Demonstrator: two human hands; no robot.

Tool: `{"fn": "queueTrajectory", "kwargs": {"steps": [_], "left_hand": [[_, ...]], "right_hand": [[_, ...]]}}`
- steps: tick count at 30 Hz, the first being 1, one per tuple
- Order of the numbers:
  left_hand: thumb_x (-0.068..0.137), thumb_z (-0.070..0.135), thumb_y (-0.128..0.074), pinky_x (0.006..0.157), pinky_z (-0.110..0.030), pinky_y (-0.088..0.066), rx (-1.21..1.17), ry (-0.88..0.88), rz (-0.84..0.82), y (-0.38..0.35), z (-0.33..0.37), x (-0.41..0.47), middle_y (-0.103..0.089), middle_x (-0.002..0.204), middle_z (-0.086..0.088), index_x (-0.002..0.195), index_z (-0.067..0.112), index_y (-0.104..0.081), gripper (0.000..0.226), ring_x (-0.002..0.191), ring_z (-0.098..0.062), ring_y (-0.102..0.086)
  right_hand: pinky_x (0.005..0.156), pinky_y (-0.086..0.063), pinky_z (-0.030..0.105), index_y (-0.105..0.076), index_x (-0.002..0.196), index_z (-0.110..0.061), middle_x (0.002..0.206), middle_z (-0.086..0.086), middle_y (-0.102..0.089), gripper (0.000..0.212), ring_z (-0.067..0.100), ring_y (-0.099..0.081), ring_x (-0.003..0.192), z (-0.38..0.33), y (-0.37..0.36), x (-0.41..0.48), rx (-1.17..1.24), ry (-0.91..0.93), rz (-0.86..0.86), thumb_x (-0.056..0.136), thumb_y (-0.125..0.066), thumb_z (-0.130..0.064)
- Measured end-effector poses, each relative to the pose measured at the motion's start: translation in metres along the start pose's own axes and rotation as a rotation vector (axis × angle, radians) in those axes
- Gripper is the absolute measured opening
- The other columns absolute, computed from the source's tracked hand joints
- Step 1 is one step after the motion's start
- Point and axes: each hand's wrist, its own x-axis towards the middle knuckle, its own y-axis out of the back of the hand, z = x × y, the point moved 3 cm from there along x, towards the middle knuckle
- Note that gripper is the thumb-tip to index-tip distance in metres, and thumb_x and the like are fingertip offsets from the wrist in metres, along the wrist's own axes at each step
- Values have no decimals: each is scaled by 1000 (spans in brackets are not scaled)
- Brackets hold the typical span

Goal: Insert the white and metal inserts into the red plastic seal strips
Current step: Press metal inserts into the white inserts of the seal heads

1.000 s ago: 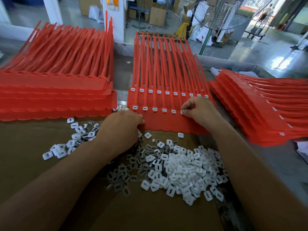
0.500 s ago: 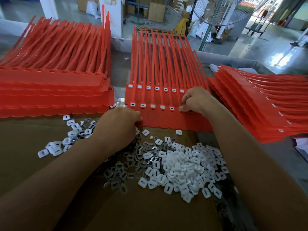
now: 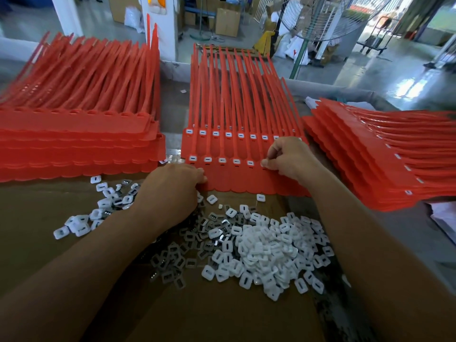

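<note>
Head view.

- Sheet of red strips [image 3: 237, 180] lies flat at centre of the table [image 3: 404, 243], tails pointing away, its near edge on brown cardboard [image 3: 222, 314].
- Two rows of sockets run across the sheet. The far row shows white pieces along its length; the near row has five filled from the left.
- Right hand [image 3: 288, 157]: fingers curled, thumb and forefinger pinching a white insert [image 3: 264, 164] at the next socket of the near row, just right of the fifth filled one.
- Left hand [image 3: 172, 191]: knuckles up, fingers curled under, fingertips touching the sheet's near left edge. Cannot tell whether it grips anything.
- Hands are apart, with the filled sockets between them.
- White inserts [image 3: 271, 250] are heaped on the cardboard near the right forearm. Metal inserts [image 3: 177, 257] are scattered just left of the heap, partly under the left forearm.
- A smaller mixed cluster [image 3: 81, 223] lies further left.
- Tall left stack [image 3: 74, 149] of red sheets stands beside the centre sheet; the right stack [image 3: 370, 174] is fanned and angled, with white pieces showing along its edge.
- Behind: a standing fan [image 3: 320, 18] and boxes [image 3: 224, 22] on the floor.
</note>
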Motion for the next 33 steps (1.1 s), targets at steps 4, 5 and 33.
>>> {"fn": "queueTrajectory", "kwargs": {"steps": [4,5,33], "left_hand": [[83,4,-42,106,-29,-31,5,-4,-6,0,-1,0,-45,137,10,127,26,-51,50,128,-10,-39],[83,5,-42,105,-29,-31,8,-5,-6,0,-1,0,-45,137,9,127,26,-51,49,128,-10,-39],[86,6,-42,105,-25,-26,-3,4,-1,1,-3,1,-45,137,12,126,26,-52,46,129,-8,-36]], "right_hand": [[54,-41,18,-50,67,-22,74,-3,-56,25,8,-53,59,4,-3,-5,7,56,60,81,-68,-14],[53,-41,16,-51,69,-22,78,-2,-56,23,8,-54,61,5,-3,-6,16,63,76,83,-66,-11],[56,-41,6,-69,80,-25,67,-15,-66,14,-8,-58,60,11,23,-68,-79,199,-581,71,-77,-19]]}}
